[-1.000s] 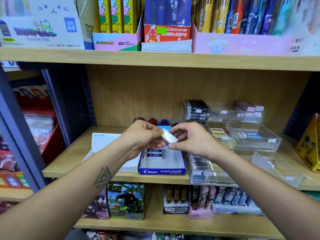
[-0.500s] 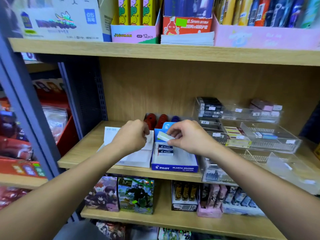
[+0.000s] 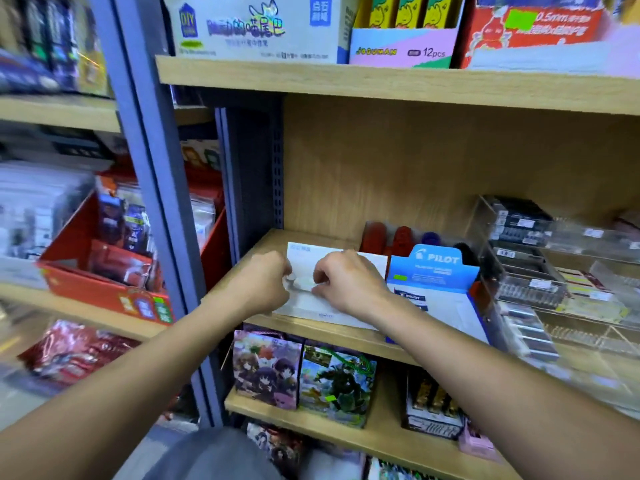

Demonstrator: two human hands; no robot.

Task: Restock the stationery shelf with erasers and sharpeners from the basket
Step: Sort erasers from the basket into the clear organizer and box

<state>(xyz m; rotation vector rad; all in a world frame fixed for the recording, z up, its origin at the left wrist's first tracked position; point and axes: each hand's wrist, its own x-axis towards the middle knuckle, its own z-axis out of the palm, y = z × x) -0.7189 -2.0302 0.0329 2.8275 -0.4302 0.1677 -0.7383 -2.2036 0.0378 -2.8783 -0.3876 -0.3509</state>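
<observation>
My left hand (image 3: 266,285) and right hand (image 3: 346,284) are both curled, and between them they pinch a small white eraser (image 3: 304,283), held just above the flat white box (image 3: 332,268) on the wooden shelf (image 3: 325,332); the picture is blurred, so I cannot tell how the fingertips sit on it. At 3 o'clock from my right hand stands the blue Pilot eraser box (image 3: 436,271), its header card upright, with a few dark-sleeved erasers (image 3: 412,297) lying at the back of its tray. Behind it, at about 1 o'clock, red and blue rounded items (image 3: 403,237) stand against the back panel. Further toward 3 o'clock, the tiered clear acrylic trays (image 3: 540,271) hold rows of small dark and pale packets, too smeared to name. At 9 o'clock, past the grey upright, a red cardboard bin (image 3: 93,268) holds hanging packets.
</observation>
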